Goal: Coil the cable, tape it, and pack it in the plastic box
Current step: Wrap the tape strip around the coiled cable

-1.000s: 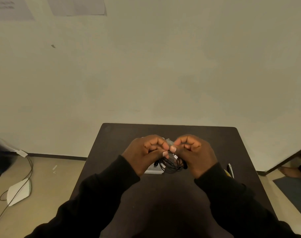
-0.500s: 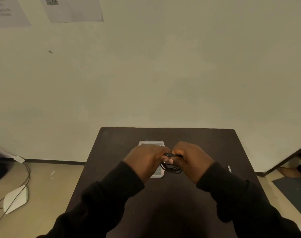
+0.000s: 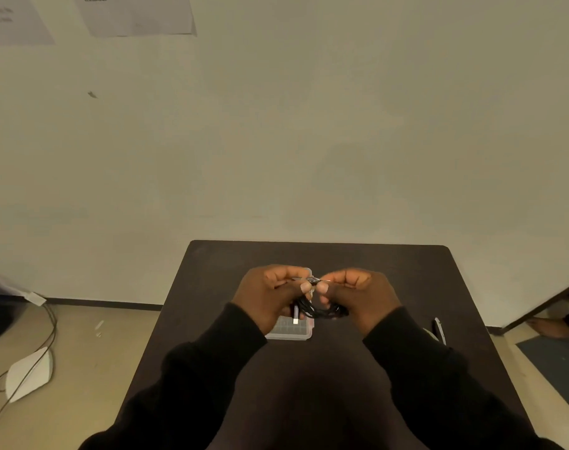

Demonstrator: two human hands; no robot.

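Note:
A coiled black cable hangs between my two hands above the dark table. My left hand and my right hand both pinch its top, where a small piece of tape shows between the fingertips. A white plug end dangles from the coil near my left thumb. Under the hands lies the clear plastic box, partly hidden by my left hand.
Scissors lie on the table to the right of my right sleeve. On the floor at left are a white device and a thin cord. Papers hang on the wall.
My hands have spread slightly apart at the coil's top and turned upward. The white plug end now hangs in sight, and more of the box shows beneath.

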